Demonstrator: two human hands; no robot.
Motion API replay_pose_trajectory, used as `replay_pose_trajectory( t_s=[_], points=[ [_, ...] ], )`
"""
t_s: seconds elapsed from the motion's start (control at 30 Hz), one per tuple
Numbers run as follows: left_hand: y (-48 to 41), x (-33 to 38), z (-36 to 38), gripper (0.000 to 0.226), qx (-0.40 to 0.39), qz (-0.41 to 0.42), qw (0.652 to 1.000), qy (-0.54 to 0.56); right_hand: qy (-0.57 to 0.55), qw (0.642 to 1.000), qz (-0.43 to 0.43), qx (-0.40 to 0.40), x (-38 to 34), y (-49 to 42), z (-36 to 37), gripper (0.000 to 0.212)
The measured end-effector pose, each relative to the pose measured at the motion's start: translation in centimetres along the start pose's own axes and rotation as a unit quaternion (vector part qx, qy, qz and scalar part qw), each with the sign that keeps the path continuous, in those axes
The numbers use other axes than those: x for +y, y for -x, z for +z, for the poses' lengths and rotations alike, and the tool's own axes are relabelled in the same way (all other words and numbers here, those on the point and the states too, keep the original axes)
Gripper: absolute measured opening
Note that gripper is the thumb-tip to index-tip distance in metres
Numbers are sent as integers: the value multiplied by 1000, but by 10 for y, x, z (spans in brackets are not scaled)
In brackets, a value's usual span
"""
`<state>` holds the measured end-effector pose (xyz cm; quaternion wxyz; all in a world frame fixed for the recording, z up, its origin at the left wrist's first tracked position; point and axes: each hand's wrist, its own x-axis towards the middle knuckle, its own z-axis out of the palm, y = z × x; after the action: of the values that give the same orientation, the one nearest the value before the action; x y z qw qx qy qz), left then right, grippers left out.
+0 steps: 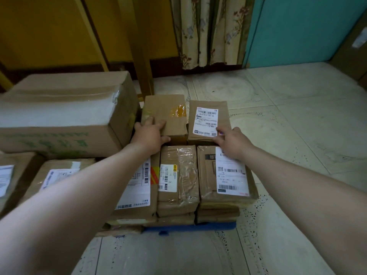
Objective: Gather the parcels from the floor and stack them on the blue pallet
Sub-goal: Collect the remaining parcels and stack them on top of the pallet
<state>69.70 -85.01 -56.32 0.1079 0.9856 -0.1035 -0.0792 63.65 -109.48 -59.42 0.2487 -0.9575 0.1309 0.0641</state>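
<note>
On the blue pallet [190, 227], parcels are stacked in rows. The left hand [148, 134] lies flat-fingered on the far taped parcel [168, 108]. The right hand [233, 141], fingers spread, touches the labelled parcel [208, 122] just right of it. A large carton [65, 114] stands to the left.

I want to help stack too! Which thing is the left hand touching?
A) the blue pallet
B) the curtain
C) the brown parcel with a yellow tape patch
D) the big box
C: the left hand lies on top of the tape-patched parcel.
</note>
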Motion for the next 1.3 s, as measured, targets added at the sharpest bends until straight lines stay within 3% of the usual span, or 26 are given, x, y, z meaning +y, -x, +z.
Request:
replay_pose_trajectory(
  t_s=[0.23,0.43,0.57,0.63,0.7,0.87,1.17,1.3],
  points=[
    [8,0,-1,52,15,24,1000,-3,-30,999,-15,-5,16,5,-9,34],
    [18,-5,5,46,10,16,999,40,-43,999,1,15,12,11,-3,43],
    [13,1,-2,52,-10,57,998,-4,-58,998,6,31,6,11,-6,58],
    [10,5,-6,50,-25,67,997,-31,-56,998,0,21,-1,9,-9,53],
    [12,7,-8,51,-31,63,996,-49,-12,1000,-12,23,-6,14,-10,43],
    [37,3,5,79,-41,93,990,-97,191,978,-88,-16,1,44,7,81],
    [60,3,7,85,-44,110,990,-81,204,975,-81,18,-2,51,18,81],
    [99,-26,18,91,-70,117,988,-67,202,962,-186,1,-29,71,32,84]
  ],
)
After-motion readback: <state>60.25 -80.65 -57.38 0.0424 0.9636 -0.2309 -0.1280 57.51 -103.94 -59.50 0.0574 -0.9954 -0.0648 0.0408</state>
